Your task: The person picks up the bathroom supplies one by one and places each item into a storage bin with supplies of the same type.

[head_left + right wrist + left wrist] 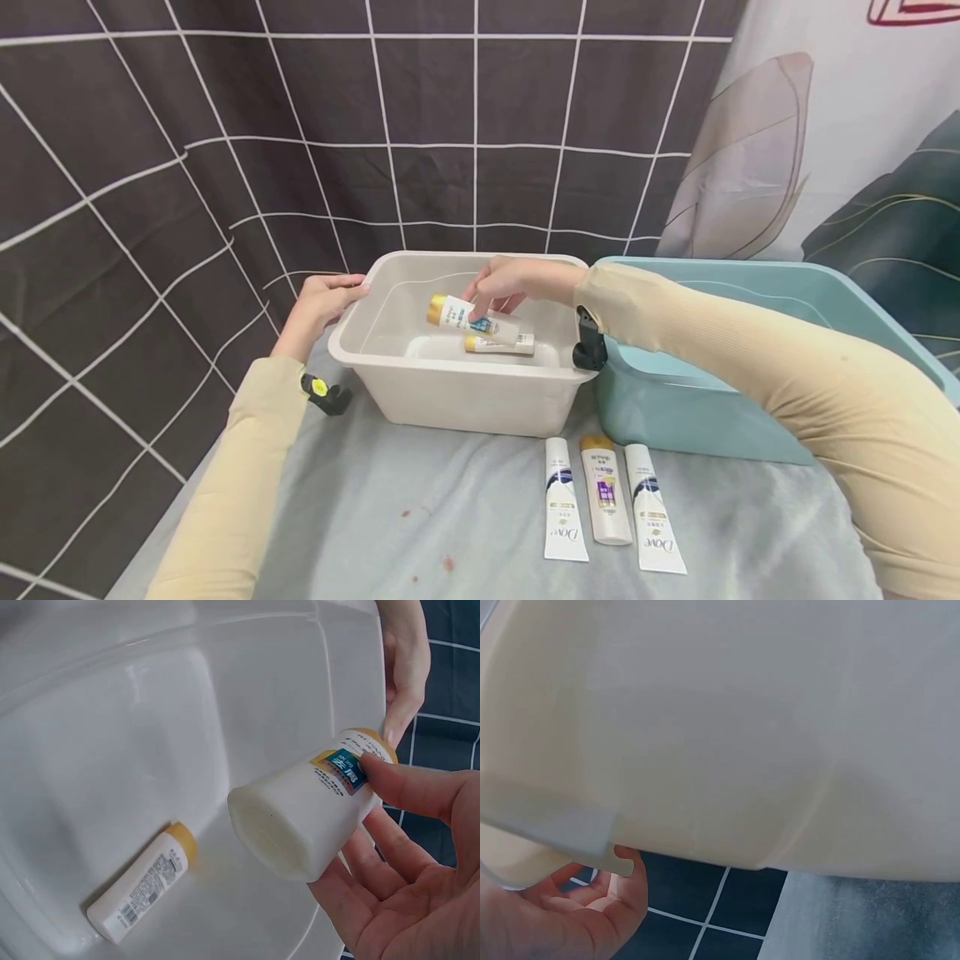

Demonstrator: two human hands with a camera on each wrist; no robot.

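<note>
My right hand (504, 287) holds a white shampoo bottle (300, 802) with a gold cap, tilted inside the white plastic tub (465, 396). In the right wrist view, the thumb presses near its teal label and the fingers lie behind it. Beneath it, a second white bottle (142, 885) with a gold cap lies on the tub floor, its barcode side showing. At the tub's left end, my left hand (324, 304) grips the rim. The left wrist view shows those fingers (626, 892) curled under the rim, against the tub's outer wall.
A light blue tub (697, 417) stands right of the white one, partly behind the right sleeve. In front lie a Dove tube (562, 508), a gold-capped bottle (606, 496) with a purple label and another Dove tube (654, 512). Dark grid-patterned cloth (427, 100) hangs behind.
</note>
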